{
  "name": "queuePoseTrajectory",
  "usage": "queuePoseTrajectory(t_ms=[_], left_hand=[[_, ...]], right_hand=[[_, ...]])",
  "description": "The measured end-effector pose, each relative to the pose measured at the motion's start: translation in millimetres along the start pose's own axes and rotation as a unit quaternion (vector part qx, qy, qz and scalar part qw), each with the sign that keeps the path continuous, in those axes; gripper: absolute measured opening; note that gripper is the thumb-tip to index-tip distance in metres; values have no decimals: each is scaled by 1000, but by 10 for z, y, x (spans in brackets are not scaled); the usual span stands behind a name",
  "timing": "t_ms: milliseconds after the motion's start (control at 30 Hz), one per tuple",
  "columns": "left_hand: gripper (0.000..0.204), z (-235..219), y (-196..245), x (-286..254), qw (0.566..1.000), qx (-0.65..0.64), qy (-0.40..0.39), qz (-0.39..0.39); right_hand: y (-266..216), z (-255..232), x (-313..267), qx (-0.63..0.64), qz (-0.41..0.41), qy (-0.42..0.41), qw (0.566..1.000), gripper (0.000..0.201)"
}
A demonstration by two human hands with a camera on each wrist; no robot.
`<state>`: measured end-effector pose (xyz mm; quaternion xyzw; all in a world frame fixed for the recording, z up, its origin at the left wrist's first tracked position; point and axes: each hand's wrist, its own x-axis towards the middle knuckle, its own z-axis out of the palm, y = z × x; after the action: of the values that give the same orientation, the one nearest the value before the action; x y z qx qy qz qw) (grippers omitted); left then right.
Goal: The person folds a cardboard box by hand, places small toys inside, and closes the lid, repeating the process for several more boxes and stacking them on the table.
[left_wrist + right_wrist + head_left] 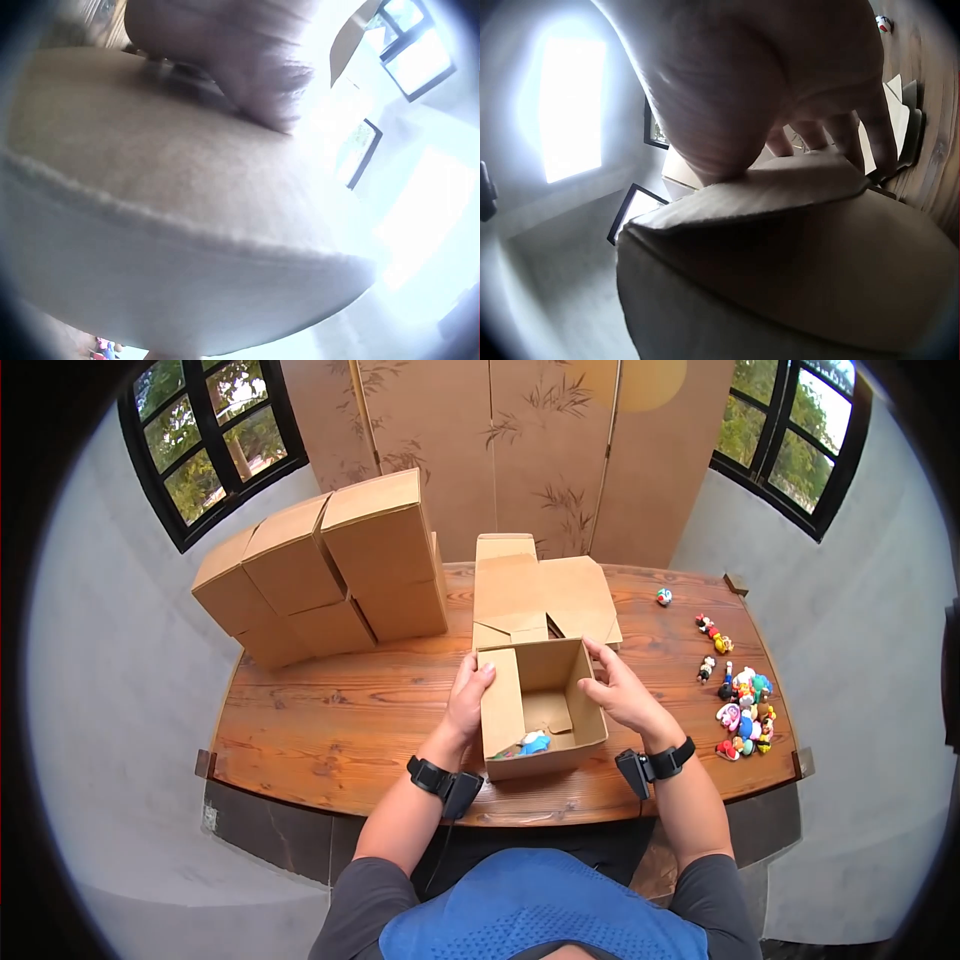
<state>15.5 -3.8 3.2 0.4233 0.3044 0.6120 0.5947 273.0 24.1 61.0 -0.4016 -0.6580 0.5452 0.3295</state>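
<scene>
An open cardboard box (545,762) sits on the wooden table in front of the person, its opening facing up. A blue-and-white toy figure (536,741) lies inside near the front wall. Along the box's left side the left hand (468,695) grips it, thumb up by the flap (505,700), the other fingers mostly hidden. The right hand (625,695) holds the right wall, thumb at the top edge and fingers around the far corner. In the right wrist view, that hand's fingers (844,139) reach over the cardboard edge. The left wrist view shows the palm (247,67) against the box.
Closed cardboard boxes (385,550) are stacked at the back left. Flattened cardboard (510,585) lies behind the held box. Several small toy figures (748,710) are heaped at the table's right, with a small ball-like toy (664,597) farther back. The wooden table (330,710) has a curved-looking front edge.
</scene>
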Motion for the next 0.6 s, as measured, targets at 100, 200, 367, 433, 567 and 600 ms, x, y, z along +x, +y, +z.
queuePoseTrajectory(t_ms=[100,200,367,433,567,600], left_hand=[[48,125,124,-108,1000,27,14,6],[48,188,135,-229,998,38,22,36],[42,330,180,-487,996,51,44,59],[40,372,202,-570,996,52,60,50],[39,333,151,-590,995,47,65,57],[39,295,131,-553,995,48,66,56]], right_hand=[[17,10,-59,25,-19,6,999,72],[-10,20,-157,9,-53,9,999,72],[-49,46,-285,49,-56,-22,997,70],[-50,41,-285,56,-57,-30,996,70],[-17,30,-255,42,-34,-46,997,71],[-5,30,-230,34,-32,-42,998,71]])
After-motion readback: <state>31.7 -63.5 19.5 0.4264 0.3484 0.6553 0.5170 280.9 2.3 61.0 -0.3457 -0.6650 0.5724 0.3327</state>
